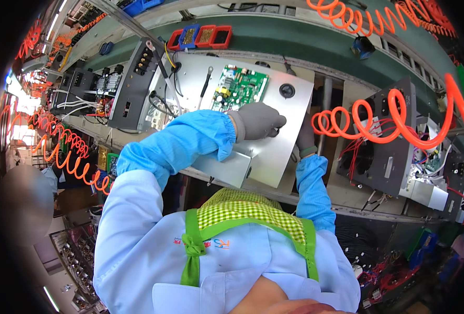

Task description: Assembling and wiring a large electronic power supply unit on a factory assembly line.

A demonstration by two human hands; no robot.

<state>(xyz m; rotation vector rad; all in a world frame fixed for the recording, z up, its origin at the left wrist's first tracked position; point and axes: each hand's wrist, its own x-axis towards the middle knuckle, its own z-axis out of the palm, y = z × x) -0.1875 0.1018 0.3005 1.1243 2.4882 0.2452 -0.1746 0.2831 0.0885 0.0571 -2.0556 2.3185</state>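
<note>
A silver sheet-metal panel (pixel 295 99) lies tilted before me, carrying a green circuit board (pixel 241 88) and a round black fitting (pixel 287 90). My left hand (pixel 258 121), in a grey glove and blue sleeve, is over the panel just below that fitting. Its fingers are closed in a pinch at the surface, on something small and dark that I cannot make out. My right hand (pixel 306 137), also gloved in grey, is at the panel's right edge; its fingers are hidden there. A bent metal flange (pixel 224 167) projects on the near side, under my left forearm.
Red and blue bins (pixel 206 35) of small parts stand behind the panel. A grey housing (pixel 132 86) is joined at the left. Another dark unit with a fan (pixel 376 144) sits to the right, under an orange coiled hose (pixel 394 118). More coiled hoses hang around.
</note>
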